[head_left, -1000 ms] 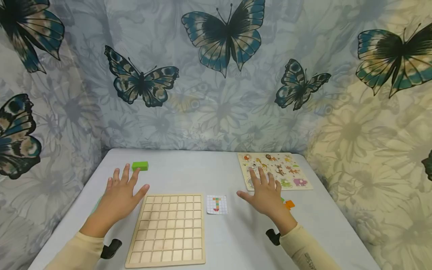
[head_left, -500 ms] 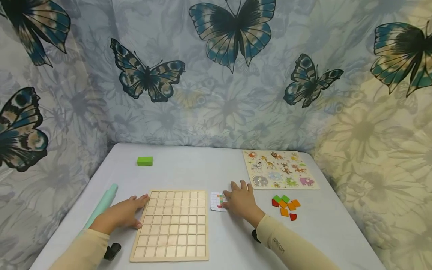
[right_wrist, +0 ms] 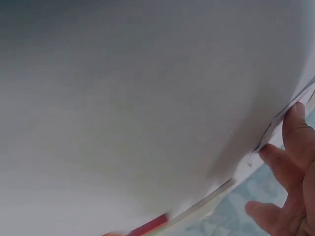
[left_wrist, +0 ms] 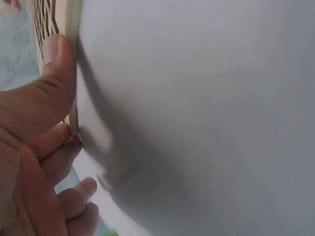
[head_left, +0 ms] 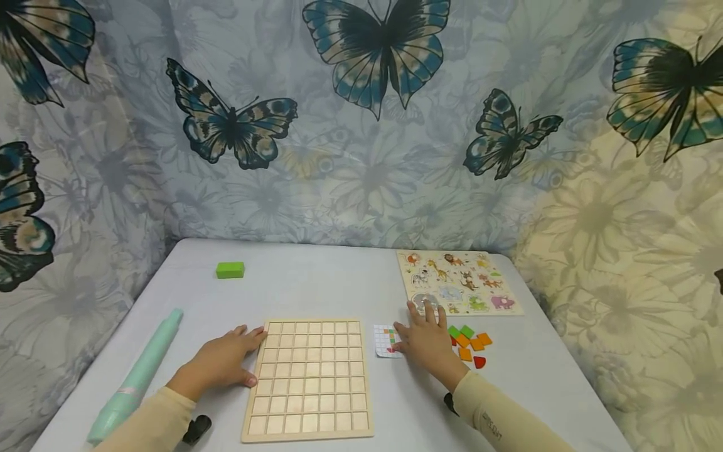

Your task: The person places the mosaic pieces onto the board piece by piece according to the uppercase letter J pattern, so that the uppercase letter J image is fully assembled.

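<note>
A wooden grid board [head_left: 307,376] with bare squares lies flat on the table. My left hand [head_left: 223,358] touches its left edge, with the thumb midway along and the index finger at the far corner. In the left wrist view the thumb [left_wrist: 56,64] rests on the rim. Right of the board lies a small paper card [head_left: 384,342] printed with a coloured square pattern. My right hand [head_left: 429,342] has its fingers spread, the thumb and fingertips touching the card's right side and partly covering it. Several red, orange and green tiles [head_left: 477,342] lie just right of this hand.
An animal puzzle board [head_left: 460,282] lies at the back right. A green block [head_left: 230,270] sits at the back left. Along the left side lies a mint-green tapered, tube-shaped item [head_left: 135,376], near my left sleeve. Butterfly-patterned cloth walls [head_left: 361,188] stand behind the table.
Both hands came down from above the table, the left to the grid board's edge and the right onto the card. Since half a second ago, board and card have slid right with the hands.
</note>
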### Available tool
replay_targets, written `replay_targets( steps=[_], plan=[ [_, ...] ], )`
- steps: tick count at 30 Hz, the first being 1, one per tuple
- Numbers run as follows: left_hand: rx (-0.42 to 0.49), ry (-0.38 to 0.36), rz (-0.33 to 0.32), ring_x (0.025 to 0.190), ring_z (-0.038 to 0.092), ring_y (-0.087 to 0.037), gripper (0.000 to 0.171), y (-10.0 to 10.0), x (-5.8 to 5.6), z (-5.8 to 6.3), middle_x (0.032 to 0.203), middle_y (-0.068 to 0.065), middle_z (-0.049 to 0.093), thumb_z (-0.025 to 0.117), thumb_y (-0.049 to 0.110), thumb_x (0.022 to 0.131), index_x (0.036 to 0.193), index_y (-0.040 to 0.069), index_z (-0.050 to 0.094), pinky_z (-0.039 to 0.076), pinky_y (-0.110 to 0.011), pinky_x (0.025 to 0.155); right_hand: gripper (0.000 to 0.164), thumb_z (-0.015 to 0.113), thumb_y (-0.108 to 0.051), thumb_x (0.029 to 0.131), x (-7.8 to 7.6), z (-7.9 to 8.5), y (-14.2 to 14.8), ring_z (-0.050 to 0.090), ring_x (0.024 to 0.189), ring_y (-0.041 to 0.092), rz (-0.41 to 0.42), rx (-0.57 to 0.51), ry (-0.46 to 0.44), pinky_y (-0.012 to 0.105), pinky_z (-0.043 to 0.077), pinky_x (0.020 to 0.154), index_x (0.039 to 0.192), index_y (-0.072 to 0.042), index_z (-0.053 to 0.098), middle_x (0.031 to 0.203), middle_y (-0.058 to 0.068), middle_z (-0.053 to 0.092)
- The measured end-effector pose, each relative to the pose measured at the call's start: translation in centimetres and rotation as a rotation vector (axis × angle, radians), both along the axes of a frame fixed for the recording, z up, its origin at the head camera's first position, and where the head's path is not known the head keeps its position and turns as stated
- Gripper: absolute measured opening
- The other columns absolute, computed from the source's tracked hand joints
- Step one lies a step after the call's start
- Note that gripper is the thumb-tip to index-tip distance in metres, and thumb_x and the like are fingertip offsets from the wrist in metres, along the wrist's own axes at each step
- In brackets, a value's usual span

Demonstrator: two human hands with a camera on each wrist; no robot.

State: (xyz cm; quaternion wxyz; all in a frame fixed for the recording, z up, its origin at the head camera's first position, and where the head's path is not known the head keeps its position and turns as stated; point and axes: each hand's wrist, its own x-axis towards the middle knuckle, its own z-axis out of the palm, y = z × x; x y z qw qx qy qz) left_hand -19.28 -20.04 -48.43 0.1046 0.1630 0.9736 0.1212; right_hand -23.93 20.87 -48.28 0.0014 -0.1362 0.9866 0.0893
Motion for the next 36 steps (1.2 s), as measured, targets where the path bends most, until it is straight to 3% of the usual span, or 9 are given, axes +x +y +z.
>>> replay_targets(
  steps=[6,11,16,24,30,36],
  plan=[
    [-0.005,0.008,-0.014,0.136,0.034,-0.039,0.097,3.9,-0.6,-1.0,0.149,0.0,0.039,0.075,0.055,0.059,0.142,0.017,0.043,0.039,-0.059,0.099,0.053,0.059,-0.058,0.081,0.3,-0.5,4.2,0.016,0.141,0.045,0.039,-0.013,0.059,0.065,0.011,0.109,0.128,-0.036,0.058,0.154,0.011,0.028],
    [-0.011,0.001,-0.035,0.137,0.033,-0.039,0.097,6.4,-0.8,-1.1,0.15,0.0,0.037,0.074,0.055,0.06,0.143,0.017,0.042,0.038,-0.057,0.101,0.052,0.06,-0.058,0.08,0.5,-0.7,6.8,0.015,0.141,0.045,0.035,-0.031,0.053,0.066,0.011,0.108,0.128,-0.037,0.058,0.155,0.009,0.025],
    [-0.012,0.011,-0.032,0.138,0.031,-0.039,0.095,7.5,-0.7,-0.8,0.15,-0.002,0.037,0.076,0.052,0.062,0.143,0.014,0.042,0.037,-0.057,0.102,0.05,0.06,-0.058,0.08,0.1,-0.6,7.8,0.015,0.141,0.044,0.067,-0.04,0.083,0.065,0.015,0.107,0.126,-0.038,0.06,0.155,0.007,0.027],
    [0.003,-0.011,-0.031,0.139,0.03,-0.038,0.095,8.0,-0.6,-0.7,0.151,-0.001,0.036,0.077,0.051,0.063,0.144,0.015,0.04,0.04,-0.06,0.098,0.055,0.062,-0.055,0.081,0.0,-0.2,8.7,0.015,0.141,0.044,0.075,-0.182,0.07,0.065,0.013,0.106,0.129,-0.03,0.058,0.154,0.009,0.029],
    [0.09,-0.091,-0.047,0.142,0.021,-0.039,0.097,7.9,-0.7,-0.3,0.155,-0.002,0.028,0.075,0.05,0.068,0.147,0.015,0.032,0.032,-0.061,0.104,0.044,0.068,-0.037,0.084,-0.6,1.9,13.5,0.026,0.137,0.042,-0.026,-0.303,0.098,0.067,0.012,0.103,0.125,-0.022,0.063,0.145,0.012,0.044],
    [0.177,-0.171,-0.063,0.143,0.012,-0.042,0.106,7.8,-0.7,0.0,0.156,-0.007,0.022,0.079,0.049,0.063,0.149,0.012,0.027,0.023,-0.062,0.109,0.035,0.071,-0.026,0.082,-0.8,1.8,18.0,0.046,0.118,0.045,-0.149,-0.328,-0.037,0.068,0.03,0.092,0.115,-0.017,0.068,0.125,0.016,0.061]
  ],
)
